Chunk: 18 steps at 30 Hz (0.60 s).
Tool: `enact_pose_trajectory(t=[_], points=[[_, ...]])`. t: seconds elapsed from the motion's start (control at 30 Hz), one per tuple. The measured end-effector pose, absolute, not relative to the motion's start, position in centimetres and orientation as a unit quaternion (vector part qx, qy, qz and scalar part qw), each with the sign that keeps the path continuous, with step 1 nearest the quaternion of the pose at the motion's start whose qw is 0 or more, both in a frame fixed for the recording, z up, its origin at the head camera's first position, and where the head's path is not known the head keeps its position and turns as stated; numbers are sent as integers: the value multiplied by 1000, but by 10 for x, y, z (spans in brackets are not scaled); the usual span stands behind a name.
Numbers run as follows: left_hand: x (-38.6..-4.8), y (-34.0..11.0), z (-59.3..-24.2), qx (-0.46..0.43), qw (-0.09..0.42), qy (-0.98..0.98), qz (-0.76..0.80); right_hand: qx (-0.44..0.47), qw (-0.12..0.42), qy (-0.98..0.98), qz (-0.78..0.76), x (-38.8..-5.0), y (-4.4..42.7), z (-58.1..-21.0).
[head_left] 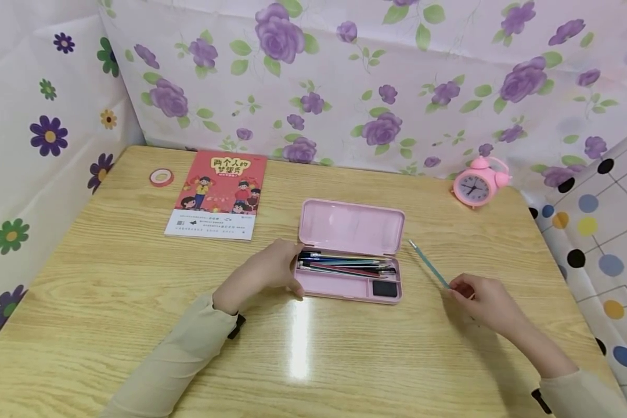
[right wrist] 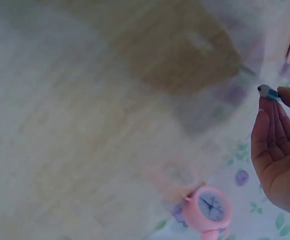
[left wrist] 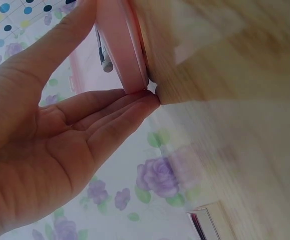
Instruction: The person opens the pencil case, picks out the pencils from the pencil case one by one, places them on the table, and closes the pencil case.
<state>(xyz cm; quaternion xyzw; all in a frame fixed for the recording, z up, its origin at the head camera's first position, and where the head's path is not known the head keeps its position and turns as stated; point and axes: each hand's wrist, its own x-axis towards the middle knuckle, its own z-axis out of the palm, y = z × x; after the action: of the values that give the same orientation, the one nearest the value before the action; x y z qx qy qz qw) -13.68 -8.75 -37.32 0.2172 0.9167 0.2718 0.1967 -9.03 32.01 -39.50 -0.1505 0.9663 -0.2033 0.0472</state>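
Observation:
A pink pencil case point(head_left: 334, 284) lies with its lid raised on the wooden table, holding several pencils and pens point(head_left: 345, 264) and a black eraser point(head_left: 384, 288). At its left end, my left hand point(head_left: 271, 267) holds the case between thumb and fingers; the left wrist view shows the fingertips point(left wrist: 145, 97) against the case's edge. To the right of the case, my right hand point(head_left: 483, 299) pinches a teal pencil point(head_left: 429, 264) between thumb and fingers, above the table. In the right wrist view the pencil's dark-tipped end point(right wrist: 268, 92) pokes out from the pinch.
A red and white book point(head_left: 216, 197) lies at the back left, beside a roll of tape point(head_left: 161, 177). At the back right stands a pink alarm clock point(head_left: 474, 187). Flowered cloth point(head_left: 339, 87) hangs behind the table point(head_left: 188, 307); patterned sheets line both sides.

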Motion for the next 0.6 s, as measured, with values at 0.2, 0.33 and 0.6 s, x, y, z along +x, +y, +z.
enact_pose_trajectory(t=[0.2,0.33,0.6], points=[[-137,-89,-375,221,192,917,270,-78,80,968,-227,-84,312,-404],[-136,-89,-375,219,193,916,275,-59,95,968,-225,-84,302,-406],[-136,-89,-373,221,191,915,280,-58,103,965,-235,-84,298,-411]])
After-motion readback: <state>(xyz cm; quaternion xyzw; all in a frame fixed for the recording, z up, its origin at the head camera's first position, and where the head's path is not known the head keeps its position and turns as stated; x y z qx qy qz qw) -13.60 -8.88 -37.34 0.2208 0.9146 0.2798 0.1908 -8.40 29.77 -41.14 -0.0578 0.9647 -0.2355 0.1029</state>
